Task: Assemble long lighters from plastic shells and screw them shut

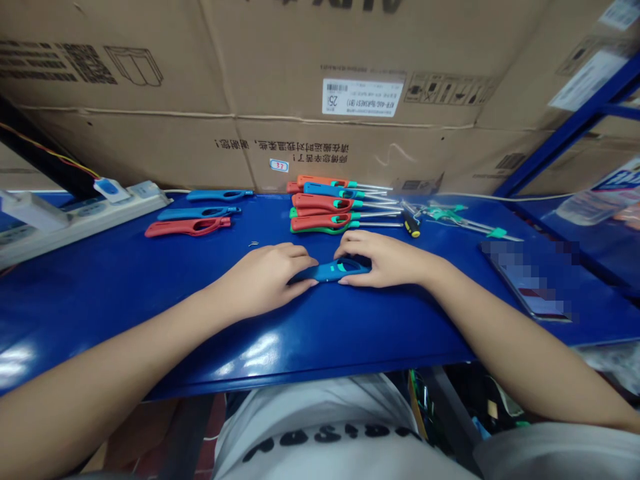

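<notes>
Between my two hands is a blue lighter body [327, 271] with a finger loop and a small green part showing. My left hand [273, 272] pinches its left end between thumb and fingers. At the loop end, my right hand [383, 260] grips it with thumb below and fingers curled above. Just behind lies a pile of assembled long-neck lighters in red, blue, orange and green, such as a red lighter [320, 222] with a metal tube. A screwdriver [412, 223] with a black and yellow handle rests at the ends of the tubes. Tiny screws [254, 244] lie left of the pile.
Blue and red lighter shells [187, 227] lie at the back left, near a white power strip [85, 217]. Metal tubes with green parts [465, 220] are at the back right, beside a phone [525, 280]. Large cardboard boxes [280, 93] stand behind the blue table [400, 333].
</notes>
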`<action>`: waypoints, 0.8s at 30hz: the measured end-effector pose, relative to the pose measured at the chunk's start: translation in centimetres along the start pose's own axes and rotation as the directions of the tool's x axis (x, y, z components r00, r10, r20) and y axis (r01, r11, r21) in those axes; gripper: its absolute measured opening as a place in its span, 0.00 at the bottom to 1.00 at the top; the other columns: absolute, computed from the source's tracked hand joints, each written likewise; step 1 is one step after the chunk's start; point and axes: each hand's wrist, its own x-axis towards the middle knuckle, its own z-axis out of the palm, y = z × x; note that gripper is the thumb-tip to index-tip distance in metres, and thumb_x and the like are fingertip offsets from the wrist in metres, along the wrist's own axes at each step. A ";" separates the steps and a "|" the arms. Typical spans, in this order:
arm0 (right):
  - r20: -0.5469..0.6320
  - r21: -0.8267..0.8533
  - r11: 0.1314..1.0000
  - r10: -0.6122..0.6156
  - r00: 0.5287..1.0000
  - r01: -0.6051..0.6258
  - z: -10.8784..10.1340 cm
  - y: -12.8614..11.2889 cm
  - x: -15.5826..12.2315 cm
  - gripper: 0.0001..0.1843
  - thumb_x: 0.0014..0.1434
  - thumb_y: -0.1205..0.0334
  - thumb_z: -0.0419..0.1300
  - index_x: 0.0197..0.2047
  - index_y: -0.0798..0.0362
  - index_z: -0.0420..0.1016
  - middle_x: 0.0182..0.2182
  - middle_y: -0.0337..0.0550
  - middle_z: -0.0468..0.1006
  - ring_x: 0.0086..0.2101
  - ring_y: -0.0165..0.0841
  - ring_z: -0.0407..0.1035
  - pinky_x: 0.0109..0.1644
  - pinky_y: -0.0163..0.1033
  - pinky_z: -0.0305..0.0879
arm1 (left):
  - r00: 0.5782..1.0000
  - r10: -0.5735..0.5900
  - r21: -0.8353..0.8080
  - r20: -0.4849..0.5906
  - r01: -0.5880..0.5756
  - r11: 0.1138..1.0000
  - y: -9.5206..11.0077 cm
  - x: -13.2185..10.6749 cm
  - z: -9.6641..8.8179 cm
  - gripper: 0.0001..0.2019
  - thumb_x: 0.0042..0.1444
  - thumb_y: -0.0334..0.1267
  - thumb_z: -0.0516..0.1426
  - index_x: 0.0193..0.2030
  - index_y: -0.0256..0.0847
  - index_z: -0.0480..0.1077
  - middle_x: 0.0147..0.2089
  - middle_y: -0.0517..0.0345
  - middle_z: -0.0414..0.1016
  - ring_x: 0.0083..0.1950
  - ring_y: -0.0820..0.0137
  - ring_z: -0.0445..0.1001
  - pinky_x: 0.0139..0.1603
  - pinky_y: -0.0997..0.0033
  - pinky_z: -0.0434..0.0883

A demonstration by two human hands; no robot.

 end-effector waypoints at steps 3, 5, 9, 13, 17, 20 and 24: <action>0.000 0.013 1.000 -0.013 1.000 0.013 -0.1 0.0 -0.1 0.16 0.62 0.55 0.64 0.51 0.52 0.75 0.46 0.48 0.74 0.44 0.38 0.69 0.49 0.43 0.67 | 1.000 -0.002 0.001 0.000 0.002 1.000 0.0 0.0 0.1 0.14 0.68 0.43 0.55 0.55 0.44 0.74 0.51 0.53 0.78 0.49 0.61 0.78 0.47 0.64 0.72; 0.003 0.028 1.000 -0.015 1.000 0.015 -0.1 0.0 -0.1 0.15 0.62 0.55 0.64 0.50 0.52 0.75 0.45 0.48 0.74 0.43 0.38 0.69 0.48 0.43 0.67 | 1.000 -0.006 0.004 0.001 0.006 1.000 0.0 0.0 0.1 0.14 0.68 0.43 0.56 0.56 0.44 0.74 0.51 0.53 0.78 0.50 0.61 0.78 0.48 0.65 0.72; 0.012 0.065 0.998 -0.003 1.000 0.002 0.1 0.1 0.1 0.15 0.62 0.55 0.65 0.48 0.54 0.75 0.44 0.48 0.75 0.40 0.36 0.69 0.45 0.41 0.67 | 1.000 -0.015 0.033 0.003 0.015 0.999 0.2 0.1 0.2 0.13 0.67 0.43 0.57 0.55 0.44 0.75 0.51 0.54 0.78 0.49 0.62 0.78 0.45 0.66 0.72; 0.028 -0.013 1.000 0.020 0.999 -0.020 0.2 -0.4 0.3 0.15 0.61 0.55 0.65 0.47 0.54 0.75 0.43 0.48 0.76 0.40 0.37 0.70 0.43 0.41 0.66 | 1.000 -0.011 0.103 -0.007 0.012 0.995 0.7 0.1 0.5 0.13 0.66 0.41 0.56 0.53 0.41 0.75 0.49 0.51 0.78 0.49 0.59 0.77 0.45 0.64 0.72; 0.033 -0.146 0.989 0.010 0.999 -0.005 -0.1 -1.0 0.4 0.14 0.61 0.58 0.63 0.47 0.55 0.78 0.43 0.50 0.78 0.41 0.40 0.72 0.44 0.42 0.66 | 1.000 -0.011 0.102 -0.028 0.014 0.995 0.8 0.1 0.8 0.12 0.64 0.37 0.57 0.52 0.39 0.75 0.50 0.49 0.78 0.51 0.58 0.76 0.47 0.63 0.73; 0.009 -0.182 0.983 -0.039 0.999 0.040 0.0 -1.0 0.3 0.13 0.65 0.58 0.59 0.47 0.55 0.80 0.42 0.50 0.80 0.41 0.39 0.74 0.46 0.42 0.67 | 0.998 -0.039 0.022 -0.047 0.040 0.999 0.4 0.2 0.9 0.13 0.68 0.41 0.54 0.53 0.38 0.74 0.48 0.49 0.78 0.49 0.59 0.78 0.48 0.63 0.73; -0.048 -0.234 0.967 -0.112 0.992 0.098 0.4 -0.7 0.2 0.16 0.69 0.57 0.55 0.44 0.57 0.81 0.37 0.50 0.82 0.38 0.38 0.74 0.43 0.41 0.67 | 0.996 -0.038 -0.060 -0.079 0.033 0.998 -0.1 0.4 1.2 0.16 0.71 0.44 0.52 0.52 0.37 0.74 0.46 0.50 0.78 0.48 0.59 0.78 0.49 0.61 0.73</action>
